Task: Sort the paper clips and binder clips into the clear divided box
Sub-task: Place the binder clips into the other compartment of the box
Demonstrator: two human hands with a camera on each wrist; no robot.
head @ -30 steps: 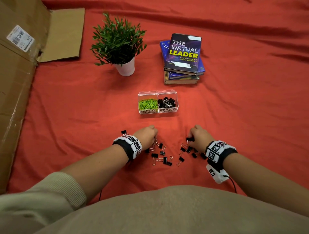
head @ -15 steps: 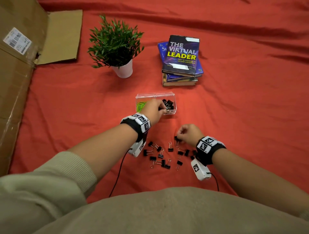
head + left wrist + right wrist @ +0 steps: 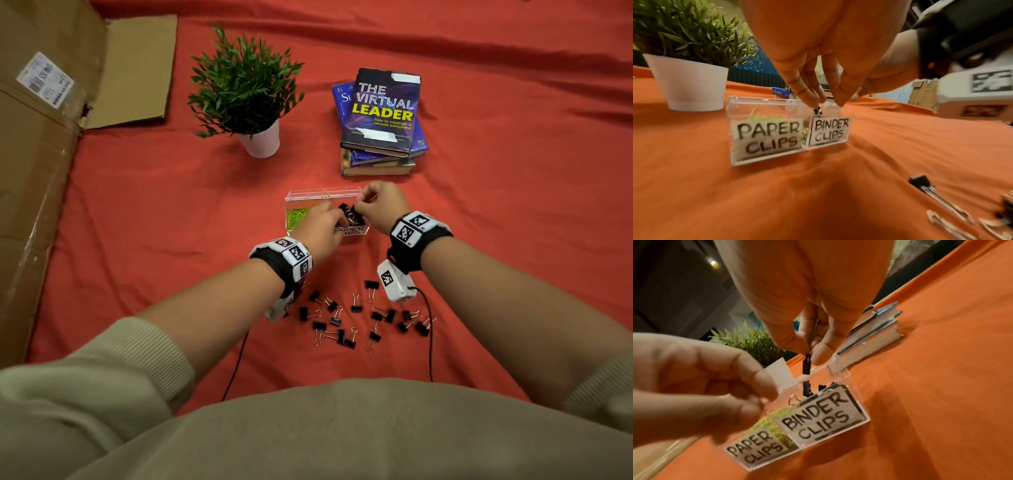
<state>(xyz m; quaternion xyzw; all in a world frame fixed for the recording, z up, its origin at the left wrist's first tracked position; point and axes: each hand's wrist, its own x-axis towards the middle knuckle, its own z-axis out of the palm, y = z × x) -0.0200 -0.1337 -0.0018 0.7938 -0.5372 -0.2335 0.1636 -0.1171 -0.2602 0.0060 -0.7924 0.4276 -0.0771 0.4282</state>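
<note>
The head view looks steeply down from above. Both wrist views sit low and close, facing forward, sharing the labelled clear box (image 3: pixel 789 129) (image 3: pixel 807 426) (image 3: pixel 308 198).

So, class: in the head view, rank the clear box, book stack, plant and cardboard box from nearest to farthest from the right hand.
1. Clear box, directly under the right hand.
2. Book stack, just beyond it.
3. Plant, far left.
4. Cardboard box, left edge.
</note>
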